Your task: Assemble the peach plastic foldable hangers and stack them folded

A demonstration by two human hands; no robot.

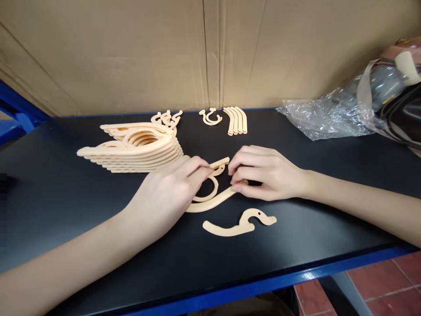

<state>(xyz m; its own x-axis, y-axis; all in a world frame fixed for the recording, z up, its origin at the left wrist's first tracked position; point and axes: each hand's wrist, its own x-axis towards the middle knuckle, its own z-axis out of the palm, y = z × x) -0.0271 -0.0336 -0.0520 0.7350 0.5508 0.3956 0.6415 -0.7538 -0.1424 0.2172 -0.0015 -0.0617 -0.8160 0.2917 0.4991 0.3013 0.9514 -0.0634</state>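
Note:
Between my hands lies a cream plastic folding hanger (212,202), with a ring-shaped middle and a long curved arm, low over the black tabletop. My left hand (173,186) is closed on its left and upper part, covering much of it. The fingers of my right hand (265,173) are bent together at the right end of the curved arm, and their tips hide that end. Just in front of the hanger, a loose curved hanger piece (226,230) with a hook-like end rests on the table. Beyond my left hand stands a neat stack of cream hangers (141,163).
Small cream hooks (167,117) lie behind the stack. Farther right are more hooks (211,117) and a row of several curved arms (236,120). Crumpled clear plastic (320,116) and a dark bag (403,105) occupy the right rear. Cardboard (141,57) backs the blue-edged table (296,237).

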